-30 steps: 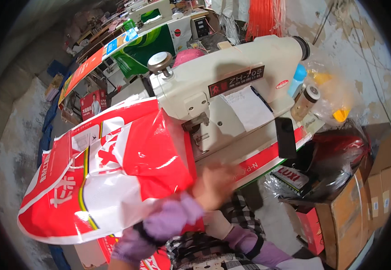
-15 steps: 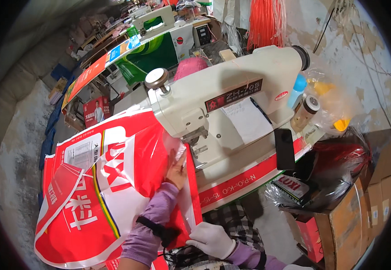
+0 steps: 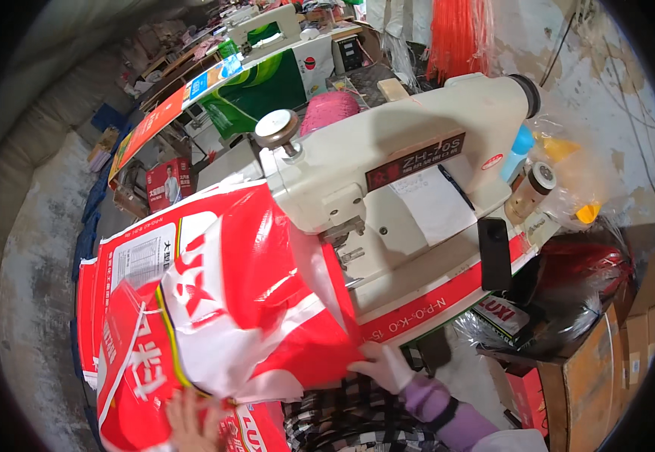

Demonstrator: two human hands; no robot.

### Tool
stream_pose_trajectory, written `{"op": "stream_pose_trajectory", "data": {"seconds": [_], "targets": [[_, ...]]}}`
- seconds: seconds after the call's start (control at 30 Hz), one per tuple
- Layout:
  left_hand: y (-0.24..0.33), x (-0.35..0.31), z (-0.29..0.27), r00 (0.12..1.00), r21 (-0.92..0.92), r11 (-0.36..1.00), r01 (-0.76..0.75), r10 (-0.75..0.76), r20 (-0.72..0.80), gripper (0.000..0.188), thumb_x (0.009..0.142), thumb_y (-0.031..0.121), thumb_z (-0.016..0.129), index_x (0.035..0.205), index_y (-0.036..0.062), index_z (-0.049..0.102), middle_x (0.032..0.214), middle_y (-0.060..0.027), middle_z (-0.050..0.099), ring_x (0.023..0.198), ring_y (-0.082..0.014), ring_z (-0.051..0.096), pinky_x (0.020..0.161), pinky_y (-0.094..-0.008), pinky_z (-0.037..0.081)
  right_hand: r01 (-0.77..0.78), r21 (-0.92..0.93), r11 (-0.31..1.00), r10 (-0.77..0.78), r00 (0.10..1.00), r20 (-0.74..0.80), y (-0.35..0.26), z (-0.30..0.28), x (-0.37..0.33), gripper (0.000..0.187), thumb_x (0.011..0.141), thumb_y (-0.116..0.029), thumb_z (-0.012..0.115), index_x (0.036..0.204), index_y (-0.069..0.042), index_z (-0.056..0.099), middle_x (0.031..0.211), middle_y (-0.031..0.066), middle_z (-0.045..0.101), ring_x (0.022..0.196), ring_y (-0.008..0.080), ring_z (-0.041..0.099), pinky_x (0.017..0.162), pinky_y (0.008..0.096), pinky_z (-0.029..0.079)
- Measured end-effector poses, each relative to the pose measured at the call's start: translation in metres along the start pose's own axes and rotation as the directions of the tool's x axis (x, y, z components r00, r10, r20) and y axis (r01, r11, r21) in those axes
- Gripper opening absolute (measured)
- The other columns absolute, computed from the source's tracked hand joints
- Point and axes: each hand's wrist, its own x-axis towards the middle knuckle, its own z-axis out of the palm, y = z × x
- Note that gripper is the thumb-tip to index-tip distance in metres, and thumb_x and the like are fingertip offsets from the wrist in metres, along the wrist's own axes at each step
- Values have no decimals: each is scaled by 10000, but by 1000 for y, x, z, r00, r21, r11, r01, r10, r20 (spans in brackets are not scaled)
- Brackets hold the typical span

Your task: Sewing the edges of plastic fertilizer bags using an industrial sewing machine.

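Observation:
A large red and white printed plastic sack (image 3: 267,264) lies creased across the bed of a cream sewing machine (image 3: 410,151), its edge beside the needle area. My right hand (image 3: 384,367), in a white glove, pinches the sack's near right corner. Bare and slightly blurred, my left hand (image 3: 194,422) rests with fingers spread on the sack's near left part, by a folded-over flap. Beneath it another red and white sack (image 3: 256,429) shows near my lap.
A black phone (image 3: 495,254), a paper sheet (image 3: 433,203) with a pen, and a jar (image 3: 531,192) are on the machine's right side. Cardboard boxes (image 3: 584,369) stand at the lower right. Red strands (image 3: 459,38) hang behind. Another sewing machine (image 3: 267,34) stands farther back.
My left hand has left the sack's edge by the needle area and moved down and left. The sack's near left part has shifted right and creased. My right hand stays at the corner.

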Motion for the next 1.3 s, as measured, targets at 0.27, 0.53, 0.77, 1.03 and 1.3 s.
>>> {"op": "stream_pose_trajectory", "data": {"seconds": [0.27,0.53,0.77,1.03,1.3], "targets": [[-145,25,147,976,-393,896,207,-216,22,678,786,175,687,1396,97,403,1301,-243,449,1138,-426,531,917,-514,484,314,-201,928,-340,933,-114,-34,69,33,337,860,-411,654,956,-94,708,846,128,652,800,321,651,729,418,522],[-338,-60,253,901,-742,554,377,-406,154,504,850,248,720,1271,29,550,1348,-158,500,1239,-256,482,1046,-383,399,235,498,835,-220,971,-89,-156,8,38,174,901,-122,612,913,38,682,720,11,648,677,85,579,594,282,455],[-353,-190,237,-109,-917,-255,-306,-948,300,646,911,308,566,1477,164,289,1454,-145,373,1238,-296,480,915,-434,522,274,501,821,-125,942,-311,-99,50,19,292,938,-222,615,823,46,640,718,-13,578,666,74,480,604,263,371],[-247,-334,274,189,-907,-417,-67,-898,398,626,919,324,593,1464,166,328,1411,-117,415,1204,-262,503,940,-354,483,91,236,968,-92,996,-4,-79,16,60,372,994,-265,505,1016,75,654,959,90,693,818,129,636,714,281,492],[-102,-235,207,348,-730,-635,-251,-763,544,677,988,538,385,1423,20,371,1402,-149,491,1256,-305,514,1059,-469,418,493,230,839,-503,541,674,-116,175,-18,190,861,-138,692,999,-8,669,944,97,679,894,177,649,807,312,511]]}}
